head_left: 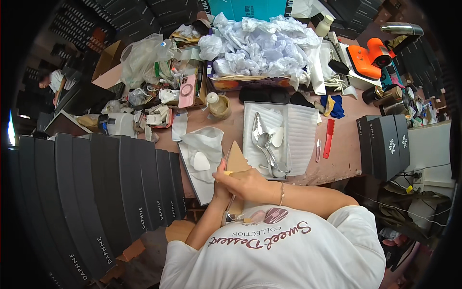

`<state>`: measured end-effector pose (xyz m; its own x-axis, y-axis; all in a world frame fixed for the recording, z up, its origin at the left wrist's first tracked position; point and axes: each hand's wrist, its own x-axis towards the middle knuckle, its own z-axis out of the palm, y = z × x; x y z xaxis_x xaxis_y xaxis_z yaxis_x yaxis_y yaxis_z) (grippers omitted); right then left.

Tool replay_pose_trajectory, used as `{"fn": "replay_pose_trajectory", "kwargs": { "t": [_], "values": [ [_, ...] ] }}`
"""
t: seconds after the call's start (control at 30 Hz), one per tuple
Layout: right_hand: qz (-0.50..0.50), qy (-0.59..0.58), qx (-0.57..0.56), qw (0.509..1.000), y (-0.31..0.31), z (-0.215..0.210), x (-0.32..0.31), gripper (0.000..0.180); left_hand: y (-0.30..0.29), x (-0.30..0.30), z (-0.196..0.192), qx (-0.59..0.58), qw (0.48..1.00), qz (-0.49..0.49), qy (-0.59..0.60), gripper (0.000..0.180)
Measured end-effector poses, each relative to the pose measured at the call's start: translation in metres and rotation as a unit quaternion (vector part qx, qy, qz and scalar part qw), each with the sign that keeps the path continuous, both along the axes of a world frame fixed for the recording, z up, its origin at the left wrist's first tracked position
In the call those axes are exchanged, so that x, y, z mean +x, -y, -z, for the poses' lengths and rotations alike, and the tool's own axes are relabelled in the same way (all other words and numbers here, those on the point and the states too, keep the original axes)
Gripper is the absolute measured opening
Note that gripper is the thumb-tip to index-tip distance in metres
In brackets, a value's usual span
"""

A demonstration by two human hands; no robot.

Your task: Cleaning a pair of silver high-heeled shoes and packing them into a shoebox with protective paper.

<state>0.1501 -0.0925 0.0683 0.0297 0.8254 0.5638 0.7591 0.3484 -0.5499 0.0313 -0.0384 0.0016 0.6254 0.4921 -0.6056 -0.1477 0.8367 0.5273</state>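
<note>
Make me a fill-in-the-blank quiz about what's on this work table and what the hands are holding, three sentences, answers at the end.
1. Both hands, the right hand over the left hand, hold a shoe whose sole is coloured ____.
2. The open box beyond the hands holds a silver ____.
3. The comb lying to the right of that box is coloured ____.

Missing words: tan; shoe; red

Matt tan shoe sole [237, 161], glossy silver shoe [267, 147], crumpled tissue paper [262, 45]
</note>
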Motion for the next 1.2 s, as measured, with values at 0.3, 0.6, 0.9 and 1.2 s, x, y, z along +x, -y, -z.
{"fn": "replay_pose_trajectory", "kwargs": {
  "t": [0.3,0.6,0.9,1.2],
  "values": [
    [0.023,-0.718,-0.235,0.655,-0.030,0.050,0.071,0.038,-0.018,0.013,-0.038,-0.052,0.993,0.025,0.105,0.065],
    [-0.092,-0.835,-0.206,0.502,-0.027,0.046,0.080,0.047,-0.037,0.021,-0.027,-0.010,0.994,-0.020,0.106,0.067],
    [-0.073,-0.793,-0.237,0.556,-0.081,0.063,0.119,0.042,-0.063,0.013,-0.013,-0.096,0.987,-0.089,0.097,0.063],
    [0.108,-0.072,-0.125,0.984,-0.162,0.043,0.121,0.040,-0.066,0.011,0.004,-0.097,0.983,-0.120,0.102,0.060]
  ]
}}
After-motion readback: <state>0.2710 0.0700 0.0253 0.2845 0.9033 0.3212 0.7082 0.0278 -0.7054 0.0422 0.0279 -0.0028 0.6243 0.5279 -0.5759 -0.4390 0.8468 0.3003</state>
